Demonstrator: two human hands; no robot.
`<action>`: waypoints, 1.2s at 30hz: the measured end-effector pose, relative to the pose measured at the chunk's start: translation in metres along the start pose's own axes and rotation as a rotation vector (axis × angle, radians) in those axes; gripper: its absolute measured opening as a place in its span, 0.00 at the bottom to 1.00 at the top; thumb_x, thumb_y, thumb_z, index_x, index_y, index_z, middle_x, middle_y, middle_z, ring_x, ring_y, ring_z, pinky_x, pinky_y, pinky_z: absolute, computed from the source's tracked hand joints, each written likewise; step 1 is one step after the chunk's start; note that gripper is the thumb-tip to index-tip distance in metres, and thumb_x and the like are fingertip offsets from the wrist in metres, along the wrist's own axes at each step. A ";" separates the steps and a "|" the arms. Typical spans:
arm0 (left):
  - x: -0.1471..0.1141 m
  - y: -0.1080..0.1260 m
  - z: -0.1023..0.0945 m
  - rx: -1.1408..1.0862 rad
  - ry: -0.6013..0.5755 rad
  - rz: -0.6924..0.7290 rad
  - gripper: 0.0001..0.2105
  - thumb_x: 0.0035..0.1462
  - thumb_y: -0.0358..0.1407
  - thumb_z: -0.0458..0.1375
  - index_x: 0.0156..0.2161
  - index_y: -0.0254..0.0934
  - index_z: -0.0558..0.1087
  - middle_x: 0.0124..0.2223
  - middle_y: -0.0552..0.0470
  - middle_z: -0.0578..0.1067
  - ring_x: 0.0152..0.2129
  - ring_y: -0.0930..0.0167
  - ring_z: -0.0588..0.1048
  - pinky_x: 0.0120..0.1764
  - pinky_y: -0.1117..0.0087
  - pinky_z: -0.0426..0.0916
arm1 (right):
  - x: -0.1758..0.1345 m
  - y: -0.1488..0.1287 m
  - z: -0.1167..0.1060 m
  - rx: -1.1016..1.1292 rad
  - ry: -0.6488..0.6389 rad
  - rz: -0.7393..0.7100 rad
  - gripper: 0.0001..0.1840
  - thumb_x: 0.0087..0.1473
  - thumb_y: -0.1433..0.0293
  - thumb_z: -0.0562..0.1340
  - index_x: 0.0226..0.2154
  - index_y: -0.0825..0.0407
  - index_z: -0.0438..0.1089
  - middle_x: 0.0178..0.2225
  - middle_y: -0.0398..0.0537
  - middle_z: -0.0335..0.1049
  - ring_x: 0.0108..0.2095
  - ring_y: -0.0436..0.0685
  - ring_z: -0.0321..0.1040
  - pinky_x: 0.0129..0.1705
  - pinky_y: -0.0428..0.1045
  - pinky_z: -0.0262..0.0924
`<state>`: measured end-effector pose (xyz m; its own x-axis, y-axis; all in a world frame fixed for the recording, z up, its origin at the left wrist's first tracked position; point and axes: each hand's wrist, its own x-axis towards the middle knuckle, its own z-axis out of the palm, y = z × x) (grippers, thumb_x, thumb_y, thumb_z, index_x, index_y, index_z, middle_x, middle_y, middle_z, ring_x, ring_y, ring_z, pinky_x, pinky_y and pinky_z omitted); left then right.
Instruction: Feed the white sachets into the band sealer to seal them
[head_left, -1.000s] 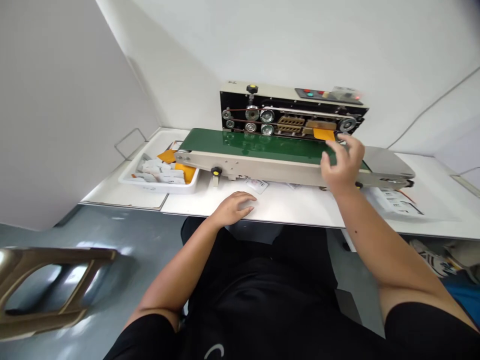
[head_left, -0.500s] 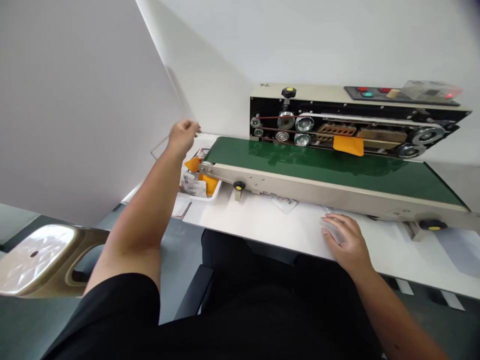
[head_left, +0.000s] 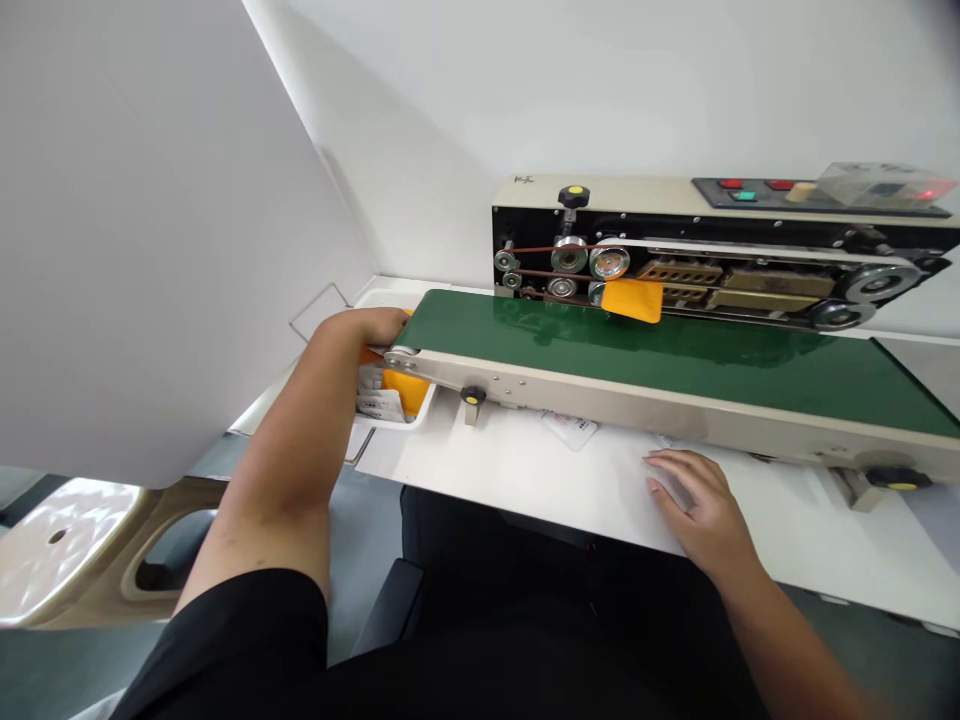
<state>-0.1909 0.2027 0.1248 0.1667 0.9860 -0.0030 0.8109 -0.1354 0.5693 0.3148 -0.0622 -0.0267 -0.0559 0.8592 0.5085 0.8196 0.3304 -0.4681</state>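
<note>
One orange packet (head_left: 632, 299) hangs at the rollers (head_left: 609, 262) of the machine (head_left: 615, 193), its upper edge up against them and its lower part out over the green belt (head_left: 570, 350); whether it touches the belt I cannot tell. My left grip (head_left: 384, 326) is at the white bin (head_left: 424, 410), right by the belt's left end, with my left arm (head_left: 300, 430) stretched across the bin. The fingertips are hidden behind that end, so I cannot tell whether they are closed on anything. Nearer me, the bin holds white packets (head_left: 379, 404) and, to their right, a second orange packet (head_left: 405, 390). My right grip (head_left: 705, 510) is at the desk (head_left: 585, 490), slack and unclosed, thumb apart from loosely curved fingers. Just beyond it, a pale sliver (head_left: 666, 440) shows by the lower edge of the belt's frame (head_left: 600, 395). Farther left, a printed white pouch (head_left: 571, 430) lies on the desk, partly beneath that frame. Atop the machine, toward the right, sit red and green switches (head_left: 743, 196) and a clear box (head_left: 870, 185) with a red glow at its right end.
</note>
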 end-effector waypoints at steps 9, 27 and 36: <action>-0.059 0.041 -0.017 -0.032 0.718 0.174 0.07 0.60 0.38 0.61 0.41 0.41 0.80 0.43 0.46 0.82 0.47 0.60 0.78 0.60 0.56 0.68 | 0.018 0.019 -0.012 -0.134 0.052 -0.001 0.16 0.66 0.59 0.61 0.53 0.41 0.77 0.48 0.49 0.79 0.50 0.70 0.74 0.54 0.68 0.70; -0.179 0.152 0.266 0.239 -0.032 0.567 0.36 0.69 0.52 0.57 0.73 0.33 0.58 0.74 0.32 0.61 0.73 0.49 0.58 0.72 0.48 0.58 | 0.056 0.038 0.023 -0.347 -0.379 0.279 0.37 0.67 0.42 0.54 0.62 0.50 0.72 0.63 0.65 0.71 0.68 0.78 0.62 0.70 0.73 0.51; -0.127 0.161 0.270 0.350 -0.094 0.366 0.35 0.68 0.60 0.52 0.68 0.34 0.65 0.69 0.33 0.68 0.67 0.46 0.65 0.69 0.46 0.57 | 0.094 0.027 0.042 -0.170 -0.518 0.178 0.37 0.68 0.40 0.51 0.69 0.39 0.66 0.69 0.50 0.67 0.70 0.72 0.61 0.71 0.66 0.55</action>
<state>0.0703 0.0296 -0.0052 0.5116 0.8570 0.0620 0.8265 -0.5105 0.2372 0.3074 0.0435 -0.0220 -0.1459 0.9893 -0.0077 0.9196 0.1328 -0.3698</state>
